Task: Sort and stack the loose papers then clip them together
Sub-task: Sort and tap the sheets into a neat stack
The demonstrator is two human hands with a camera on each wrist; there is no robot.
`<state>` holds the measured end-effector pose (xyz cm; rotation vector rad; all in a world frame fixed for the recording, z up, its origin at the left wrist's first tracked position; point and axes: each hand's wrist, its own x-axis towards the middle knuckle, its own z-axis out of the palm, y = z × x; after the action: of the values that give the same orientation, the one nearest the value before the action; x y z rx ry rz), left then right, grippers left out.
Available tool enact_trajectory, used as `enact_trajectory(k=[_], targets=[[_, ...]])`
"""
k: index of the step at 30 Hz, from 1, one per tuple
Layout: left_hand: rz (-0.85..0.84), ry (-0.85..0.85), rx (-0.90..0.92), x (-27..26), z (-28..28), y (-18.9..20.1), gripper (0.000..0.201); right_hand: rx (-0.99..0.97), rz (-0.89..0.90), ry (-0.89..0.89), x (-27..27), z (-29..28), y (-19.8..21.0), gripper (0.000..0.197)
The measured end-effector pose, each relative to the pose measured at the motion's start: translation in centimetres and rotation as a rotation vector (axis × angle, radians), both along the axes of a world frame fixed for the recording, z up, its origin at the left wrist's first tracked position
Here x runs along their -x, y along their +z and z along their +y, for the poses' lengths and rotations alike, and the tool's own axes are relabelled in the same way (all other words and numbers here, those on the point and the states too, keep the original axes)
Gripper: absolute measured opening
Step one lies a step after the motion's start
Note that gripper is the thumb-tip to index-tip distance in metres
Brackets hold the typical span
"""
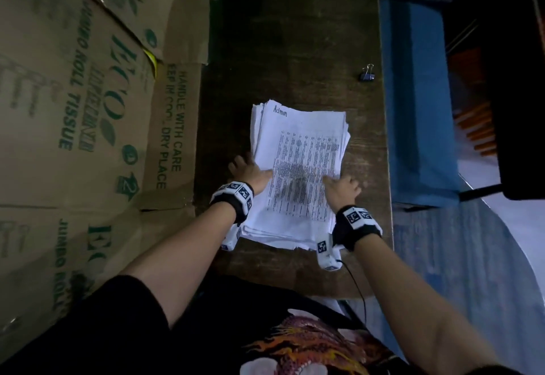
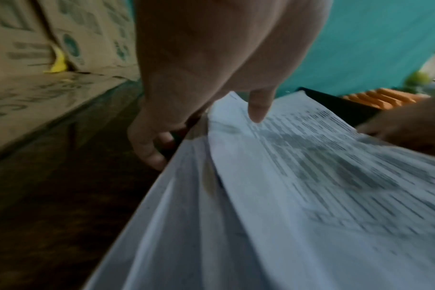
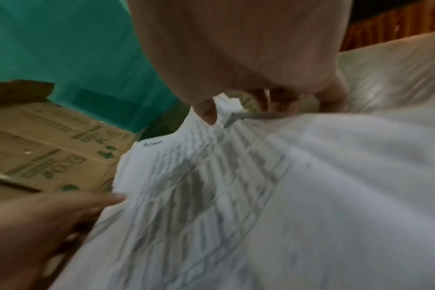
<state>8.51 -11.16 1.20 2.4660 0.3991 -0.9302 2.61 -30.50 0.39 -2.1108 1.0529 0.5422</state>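
White printed sheets make up the paper stack [image 1: 298, 168], which lies on the dark wooden tabletop [image 1: 295, 35] straight in front of the person, its top page headed "Admin" in handwriting. The edges are ragged, with lower sheets poking out at the far left corner and along the near side, so the pile looks gathered but not yet squared.

Each hand takes one long side, probably to press the sheets inward and line them up. The left hand [image 1: 250, 171] sits at the left edge with its thumb [image 2: 258, 108] laid on the top page and its fingers [image 2: 147, 145] curled down beside the stack's edge; the left wrist view shows that edge slightly lifted and fanned. The right hand [image 1: 342, 187] mirrors it: thumb on top, fingers curled at the right edge. Whether they reach beneath the stack is hidden by blur in the right wrist view.

Well apart from the stack, near the tabletop's far right edge, stands a black binder clip [image 1: 367, 73], untouched and within the right hand's reach for the clipping step. Cardboard cartons [image 1: 88, 109] printed "Jumbo Roll Tissue" line the left side.
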Motion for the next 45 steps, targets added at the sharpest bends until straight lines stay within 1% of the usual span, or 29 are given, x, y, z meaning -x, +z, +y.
enact_trajectory(k=[2,4,5,6,7,8,9,10,11,12,14,18,21,22,24,26,28,30,33,34,35,36,38,39,40,41,43,44,45], targets=[[-0.014,0.002,0.016,0.0,-0.3,0.0,0.086,-0.045,-0.020,-0.008,0.3,0.9,0.0,0.070],[0.007,0.124,0.154,-0.8,0.4,-0.5,0.086,-0.188,-0.073,-0.158,0.4,0.9,0.2,0.072],[0.036,0.205,0.235,-1.4,1.3,-1.2,0.091,-0.293,-0.103,-0.255,0.3,0.3,0.3,0.077],[0.102,0.266,0.284,-1.7,2.4,-1.9,0.102,-0.399,-0.103,-0.334,0.4,-0.4,0.3,0.082],[0.151,0.301,0.326,-2.0,3.6,-3.5,0.115,-0.489,-0.070,-0.367,0.6,-1.0,0.4,0.083],[0.205,0.291,0.335,-2.0,4.5,-5.1,0.122,-0.575,-0.013,-0.354,0.8,-1.3,0.8,0.081],[0.247,0.259,0.375,-1.9,5.2,-6.2,0.118,-0.661,0.042,-0.312,1.2,-1.4,1.1,0.077],[0.235,0.228,0.434,-1.6,5.3,-6.2,0.101,-0.722,0.070,-0.258,1.5,-1.5,0.9,0.068],[0.209,0.198,0.500,-1.2,5.3,-5.0,0.081,-0.759,0.051,-0.207,1.8,-1.4,0.9,0.055],[0.163,0.181,0.534,-0.5,5.1,-2.6,0.066,-0.774,-0.001,-0.165,1.9,-1.3,1.2,0.042],[0.021,0.176,0.601,0.4,5.2,0.2,0.049,-0.737,-0.165,-0.101,2.1,-1.4,2.5,0.032],[-0.306,0.254,0.644,0.6,5.3,4.4,0.031,-0.586,-0.503,-0.005,1.4,-2.7,6.6,0.030],[-0.542,0.274,0.693,0.7,4.8,8.3,0.013,-0.558,-0.698,0.007,0.1,-3.1,9.8,0.020],[-0.576,0.276,0.756,0.6,4.6,9.1,0.010,-0.547,-0.754,0.010,-0.3,-3.1,10.7,0.021],[-0.599,0.289,0.849,0.4,4.5,10.4,0.014,-0.536,-0.821,0.000,-0.9,-2.6,12.8,0.035],[-0.605,0.294,0.900,0.0,4.1,10.6,0.020,-0.568,-0.856,0.020,-1.2,-2.4,14.3,0.040],[-0.569,0.317,0.978,-0.1,3.8,10.7,0.027,-0.575,-0.896,0.048,-1.4,-2.8,14.4,0.033],[-0.669,0.243,0.973,-0.5,3.8,11.4,0.043,-0.605,-0.928,0.007,-1.7,-3.3,14.7,0.032],[-0.760,0.055,0.968,-1.4,4.3,12.0,0.072,-0.591,-0.944,0.148,-2.3,-4.6,15.5,0.057],[-0.774,0.009,0.962,-1.7,4.3,12.1,0.078,-0.573,-0.951,0.197,-2.6,-4.9,15.4,0.060],[-0.775,-0.019,0.946,-2.1,4.3,12.4,0.080,-0.532,-0.936,0.226,-2.7,-5.1,15.1,0.062],[-0.781,-0.031,0.927,-2.4,4.1,12.3,0.074,-0.474,-0.930,0.226,-3.0,-5.0,14.9,0.065],[-0.849,-0.032,0.792,-3.1,3.9,11.9,0.050,-0.438,-0.910,0.230,-3.5,-4.8,14.4,0.066],[-0.881,-0.021,0.746,-3.4,3.8,11.7,0.039,-0.461,-0.880,0.240,-3.5,-4.6,14.6,0.065],[-0.901,-0.012,0.722,-3.6,3.9,11.6,0.035,-0.495,-0.849,0.247,-3.7,-5.0,14.1,0.069],[-0.895,-0.009,0.744,-3.6,3.8,11.8,0.039,-0.544,-0.830,0.242,-3.8,-5.1,14.4,0.074],[-0.819,0.038,0.860,-3.7,3.8,12.2,0.056,-0.593,-0.839,0.192,-3.9,-5.2,14.2,0.078],[-0.789,0.069,0.898,-3.8,3.6,12.4,0.061,-0.584,-0.853,0.169,-3.9,-5.1,13.9,0.072],[-0.763,0.102,0.895,-3.8,3.2,12.6,0.059,-0.552,-0.855,0.138,-4.0,-4.4,13.9,0.059]])
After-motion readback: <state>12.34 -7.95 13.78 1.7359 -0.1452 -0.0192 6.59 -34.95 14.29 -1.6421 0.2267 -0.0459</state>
